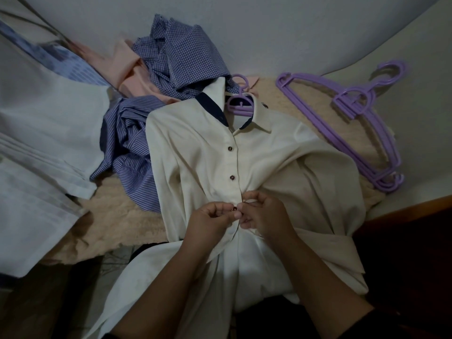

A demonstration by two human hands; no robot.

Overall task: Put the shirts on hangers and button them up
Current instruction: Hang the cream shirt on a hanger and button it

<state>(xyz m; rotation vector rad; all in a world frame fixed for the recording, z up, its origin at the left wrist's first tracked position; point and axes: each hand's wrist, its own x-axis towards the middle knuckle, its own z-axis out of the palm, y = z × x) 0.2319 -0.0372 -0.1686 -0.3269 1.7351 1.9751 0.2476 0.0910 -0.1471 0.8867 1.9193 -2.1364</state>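
1. While I lean over the bed, the far left of my view holds a pale white cloth (41, 133), and just right of it lies the striped blue shirt (132, 143), crumpled and not yet hung
2. Behind that sit a peach shirt (132, 77) and a checked blue shirt (181, 52) in a heap against the wall, both waiting their turn
3. The cream shirt (281, 152) lies flat in the middle, already on a purple hanger (241, 104) whose hook pokes out past the navy-lined collar
4. Its placket runs straight away from me, collar at the far end and hem hanging toward my lap, so the buttons line up along my own line of sight
5. Two upper buttons look done up; the top one at the collar appears open
6. My left hand (210, 218) is curled, fingers pinching the third button (234, 208) at the placket edge
7. My right hand (264, 216) is curled too, pinching the opposite cloth edge with the buttonhole, touching the left hand's fingertips
8. Both hands meet at the same spot, neither nearer; I judge the next buttons lie below, closer to me
9. Off to the right, well apart, a stack of spare hangers (354, 118) rests on the fuzzy beige blanket (122, 223)
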